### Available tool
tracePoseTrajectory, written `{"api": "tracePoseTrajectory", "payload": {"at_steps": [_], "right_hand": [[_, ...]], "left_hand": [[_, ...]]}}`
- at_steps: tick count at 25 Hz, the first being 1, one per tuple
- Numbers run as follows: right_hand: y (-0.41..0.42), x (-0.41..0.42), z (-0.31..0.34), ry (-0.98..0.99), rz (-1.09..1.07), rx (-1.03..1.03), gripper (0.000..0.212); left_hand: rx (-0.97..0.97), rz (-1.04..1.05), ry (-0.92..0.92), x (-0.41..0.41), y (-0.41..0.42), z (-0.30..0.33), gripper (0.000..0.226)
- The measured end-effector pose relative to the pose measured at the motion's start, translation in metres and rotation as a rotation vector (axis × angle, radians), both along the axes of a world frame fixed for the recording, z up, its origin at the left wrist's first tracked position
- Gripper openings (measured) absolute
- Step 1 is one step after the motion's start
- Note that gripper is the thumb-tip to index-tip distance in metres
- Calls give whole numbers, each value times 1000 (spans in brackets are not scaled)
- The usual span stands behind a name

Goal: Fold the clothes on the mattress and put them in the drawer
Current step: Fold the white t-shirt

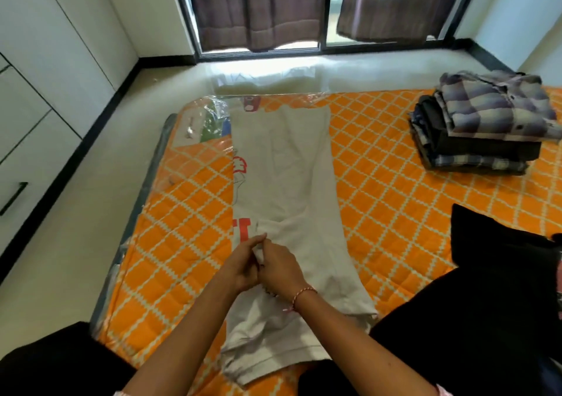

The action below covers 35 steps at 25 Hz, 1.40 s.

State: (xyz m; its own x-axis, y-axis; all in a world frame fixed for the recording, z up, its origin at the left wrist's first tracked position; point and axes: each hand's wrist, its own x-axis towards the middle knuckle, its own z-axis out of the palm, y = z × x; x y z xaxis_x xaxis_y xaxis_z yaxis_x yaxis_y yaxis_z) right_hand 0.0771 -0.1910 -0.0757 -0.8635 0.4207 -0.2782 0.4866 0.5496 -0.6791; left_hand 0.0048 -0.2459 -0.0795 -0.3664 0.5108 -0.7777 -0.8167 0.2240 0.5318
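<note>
Orange quilting with a pale lattice covers the mattress [395, 189], which fills the middle and right of the frame and lies on the floor under clear plastic wrap; it is my folding surface. At the left edge of the frame stand white cabinet fronts with a drawer [18, 182] and its dark handle, and I judge that is where the folded clothes end up.

Down the centre of the frame runs the pale grey T-shirt [289, 167], already narrowed into a long strip with its red print showing along the left edge. I judge the sides are folded in, so what remains is to bring it down lengthwise. Its near end bunches by my lap at the bottom of the frame.

At the upper right sits a stack of folded clothes [483, 131], a checked shirt on top, well apart from the T-shirt so it stays out of my working space. A black garment [498, 243] lies at the right edge, near my knee, apparently waiting its turn.

My left hand [243, 263] and right hand [281, 266] meet at lower centre, touching each other, fingers curled and pinching a small pleat of the T-shirt cloth between them, probably to tidy a fold there. A braided bracelet [299, 296] circles my right wrist.
</note>
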Motion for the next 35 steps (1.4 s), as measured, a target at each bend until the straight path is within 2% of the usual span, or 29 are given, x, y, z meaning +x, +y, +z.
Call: {"api": "tracePoseTrajectory", "payload": {"at_steps": [2, 4, 7, 11, 13, 14, 15, 16, 18, 19, 21, 22, 24, 25, 27, 29, 31, 33, 35], "right_hand": [[-6, -2, -3, 123, -65, -89, 36], [-18, -14, 1, 275, -125, -265, 46], [-41, -39, 3, 354, -130, -584, 50], [-45, -45, -2, 261, -236, -992, 38], [-21, -29, -2, 359, -312, -1265, 35], [-6, -17, -3, 372, -357, -1318, 35], [8, -2, -6, 333, -424, -1263, 36], [20, 15, -12, 254, -499, -1105, 39], [30, 44, -25, 123, -542, -609, 47], [31, 50, -31, 109, -508, -306, 50], [28, 48, -42, 131, -351, 265, 52], [25, 43, -46, 112, -226, 405, 53], [19, 43, -58, -51, 53, 473, 54], [18, 47, -68, -134, 142, 471, 55], [22, 55, -77, -175, 191, 470, 59], [20, 62, -72, -61, 196, 467, 67], [10, 72, -66, 144, 329, 584, 73], [-5, 82, -70, 269, 530, 793, 63], [-16, 83, -68, 296, 536, 834, 53]], "left_hand": [[-45, 68, 176, -3, -2, -1, 27], [3, 146, 337, -12, -11, 9, 23], [96, 218, 332, -33, -37, 21, 31], [177, 96, 175, -40, -59, 19, 45], [188, 60, 245, -35, -48, 19, 39], [146, 22, 367, -29, -38, 17, 32], [49, -42, 546, -22, -27, 13, 27], [-81, -126, 750, -14, -16, 4, 31], [-347, -328, 1056, 4, -2, -21, 56], [-466, -413, 1139, 13, 2, -32, 64], [-623, -541, 1312, 27, 3, -47, 67], [-658, -628, 1388, 31, -3, -54, 66], [-614, -775, 1472, 39, -22, -64, 66], [-568, -800, 1454, 42, -37, -65, 67], [-508, -788, 1440, 44, -66, -64, 71], [-570, -832, 1571, 47, -88, -52, 67], [-646, -1052, 1586, 55, -101, -41, 56], [-669, -1156, 1526, 66, -111, -39, 39], [-644, -1117, 1580, 70, -116, -38, 26]]}}
